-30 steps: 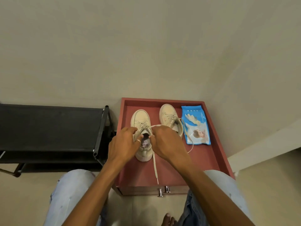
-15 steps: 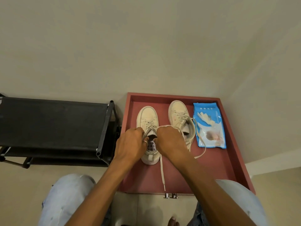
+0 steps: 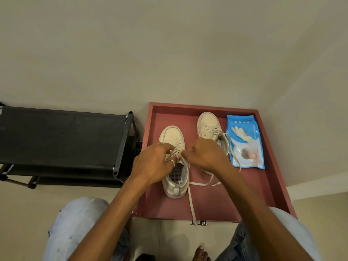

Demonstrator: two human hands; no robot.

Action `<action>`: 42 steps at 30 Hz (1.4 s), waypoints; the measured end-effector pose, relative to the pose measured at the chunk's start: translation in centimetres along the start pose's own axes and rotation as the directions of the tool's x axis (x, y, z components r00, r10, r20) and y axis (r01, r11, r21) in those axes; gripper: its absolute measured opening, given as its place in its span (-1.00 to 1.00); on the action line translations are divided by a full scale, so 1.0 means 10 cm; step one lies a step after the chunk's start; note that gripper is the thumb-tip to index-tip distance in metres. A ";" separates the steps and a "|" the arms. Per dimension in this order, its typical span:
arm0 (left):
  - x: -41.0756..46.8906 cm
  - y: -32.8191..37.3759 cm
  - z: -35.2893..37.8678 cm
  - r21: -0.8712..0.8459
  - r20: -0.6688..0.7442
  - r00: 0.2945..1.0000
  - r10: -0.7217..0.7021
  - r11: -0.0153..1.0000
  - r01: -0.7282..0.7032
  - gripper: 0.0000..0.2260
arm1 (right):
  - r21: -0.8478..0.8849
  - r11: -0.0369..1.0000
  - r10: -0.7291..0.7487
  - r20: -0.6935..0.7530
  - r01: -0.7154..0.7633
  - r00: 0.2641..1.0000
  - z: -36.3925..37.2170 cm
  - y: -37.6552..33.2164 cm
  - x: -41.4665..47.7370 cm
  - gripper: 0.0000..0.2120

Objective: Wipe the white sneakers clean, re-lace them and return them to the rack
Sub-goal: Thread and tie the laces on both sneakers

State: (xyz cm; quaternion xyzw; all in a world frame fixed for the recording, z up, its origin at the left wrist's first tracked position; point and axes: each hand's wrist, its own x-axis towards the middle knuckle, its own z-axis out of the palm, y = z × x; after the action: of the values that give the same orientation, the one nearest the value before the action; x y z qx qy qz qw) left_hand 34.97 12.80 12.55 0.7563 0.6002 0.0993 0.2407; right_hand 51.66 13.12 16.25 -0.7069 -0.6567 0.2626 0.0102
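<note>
Two off-white sneakers stand side by side on a red tray-like surface (image 3: 244, 194). Over the left sneaker (image 3: 172, 136) both my hands meet at the eyelets. My left hand (image 3: 152, 164), with a ring on one finger, pinches the lace at the tongue. My right hand (image 3: 204, 155) pinches the same lace (image 3: 191, 200) from the right; its loose end trails toward the tray's front edge. The right sneaker (image 3: 208, 123) is partly hidden behind my right hand, and its lace hangs loose over the tray.
A blue pack of wet wipes (image 3: 244, 144) lies right of the sneakers. A black shoe rack (image 3: 62, 136) stands to the left against the wall. My knees in light jeans (image 3: 79, 221) frame the tray's front edge.
My hands have shifted slightly up along the left sneaker's lacing while still pinching the lace. The camera view has drifted, so tray and rack sit further right and lower.
</note>
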 end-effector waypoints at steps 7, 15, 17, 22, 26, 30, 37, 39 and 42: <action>0.08 0.02 0.10 -0.122 -0.016 1.000 -0.003 0.993 0.001 -0.78 | 0.591 0.771 0.146 0.196 -0.236 0.970 0.04 0.00 0.02 -0.82; 0.10 0.03 0.14 -0.343 -0.018 0.994 -0.105 0.935 0.092 -0.91 | 0.847 0.489 0.116 0.175 -0.209 0.978 0.00 -0.06 0.02 -0.83; 0.11 0.05 0.10 -0.549 0.022 0.983 -0.183 0.819 0.165 -0.92 | 0.885 0.427 0.145 0.137 -0.187 0.980 -0.08 -0.04 0.01 -0.79; 0.12 0.14 -0.19 -0.910 0.149 0.948 -0.282 0.337 0.243 -0.90 | 0.951 0.295 0.127 0.050 -0.086 0.991 -0.29 0.02 -0.02 -0.68; 0.12 -0.01 -0.44 -0.985 0.167 0.931 -0.325 -0.026 0.168 -0.91 | 0.964 0.254 0.140 0.047 -0.081 0.989 -0.38 0.08 -0.04 -0.57; 0.12 -0.18 -0.53 -0.988 0.143 0.914 -0.381 -0.103 0.112 -0.96 | 0.971 0.234 0.105 0.020 -0.044 0.994 -0.44 0.11 -0.11 -0.54; 0.13 -0.11 -0.51 -0.996 0.066 0.905 -0.421 0.027 0.086 -0.85 | 0.900 0.430 -0.024 -0.072 0.075 0.997 -0.39 -0.06 -0.20 -0.52; 0.13 -0.11 -0.52 -0.999 0.037 0.911 -0.411 0.020 0.050 -0.85 | 0.888 0.450 -0.074 -0.072 0.098 0.995 -0.39 -0.08 -0.21 -0.51; 0.13 -0.10 -0.54 -1.000 0.009 0.922 -0.387 -0.023 0.000 -0.85 | 0.888 0.436 -0.146 -0.088 0.144 0.985 -0.40 -0.08 -0.24 -0.52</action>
State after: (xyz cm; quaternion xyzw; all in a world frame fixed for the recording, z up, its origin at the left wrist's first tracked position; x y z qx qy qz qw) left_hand 32.04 15.55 16.54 0.2508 0.4818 0.5592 0.6264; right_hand 52.43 12.36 20.89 -0.5371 -0.4796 0.5665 0.4007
